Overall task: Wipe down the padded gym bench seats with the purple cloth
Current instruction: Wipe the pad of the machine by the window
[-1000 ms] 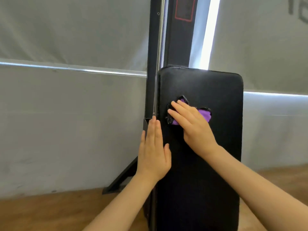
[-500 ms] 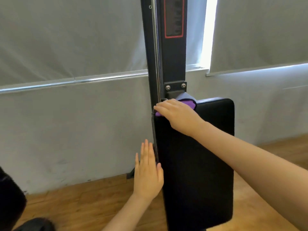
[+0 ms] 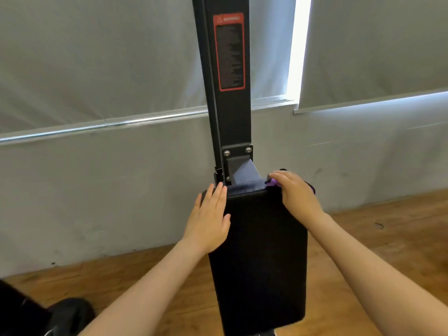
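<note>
A black padded bench pad (image 3: 259,258) stands upright in the middle of the view, fixed to a dark metal post. My right hand (image 3: 297,192) lies over the pad's top right corner and presses the purple cloth (image 3: 272,182) against it; only small purple bits show beside the fingers. My left hand (image 3: 209,218) rests flat with straight fingers on the pad's upper left edge, near its top left corner.
The dark metal post (image 3: 230,105) with a red-framed warning label (image 3: 229,52) rises behind the pad. Grey roller blinds (image 3: 97,69) cover the wall behind. Wooden floor (image 3: 388,238) lies to both sides. A dark shoe (image 3: 70,314) shows at the bottom left.
My right hand has slid the cloth from the middle of the pad up to its top left, then across to the top right corner. My left hand moved up the left edge.
</note>
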`<state>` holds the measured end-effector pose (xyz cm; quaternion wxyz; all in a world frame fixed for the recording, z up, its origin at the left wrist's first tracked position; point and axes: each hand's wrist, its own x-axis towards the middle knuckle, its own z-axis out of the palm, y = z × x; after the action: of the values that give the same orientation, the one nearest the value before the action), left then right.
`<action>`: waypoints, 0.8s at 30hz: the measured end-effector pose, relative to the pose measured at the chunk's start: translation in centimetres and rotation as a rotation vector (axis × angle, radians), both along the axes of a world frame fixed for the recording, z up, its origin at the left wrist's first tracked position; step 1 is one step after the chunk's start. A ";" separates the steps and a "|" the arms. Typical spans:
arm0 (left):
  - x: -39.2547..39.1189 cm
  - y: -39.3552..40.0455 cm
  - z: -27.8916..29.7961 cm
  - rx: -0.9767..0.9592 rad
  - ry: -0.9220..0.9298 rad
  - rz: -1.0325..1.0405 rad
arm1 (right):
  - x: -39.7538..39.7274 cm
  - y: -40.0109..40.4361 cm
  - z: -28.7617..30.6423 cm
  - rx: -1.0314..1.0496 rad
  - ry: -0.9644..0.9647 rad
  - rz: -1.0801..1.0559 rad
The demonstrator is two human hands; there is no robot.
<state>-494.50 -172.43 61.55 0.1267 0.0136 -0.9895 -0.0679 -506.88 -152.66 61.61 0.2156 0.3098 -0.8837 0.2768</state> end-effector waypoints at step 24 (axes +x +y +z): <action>-2.3 1.9 1.5 -0.113 -0.196 0.038 | -0.5 -1.7 1.6 0.270 -0.015 0.268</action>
<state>-496.76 -170.52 63.07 0.0311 0.0319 -0.9990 -0.0078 -507.40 -154.31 63.17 0.1266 0.4488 -0.8652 0.1845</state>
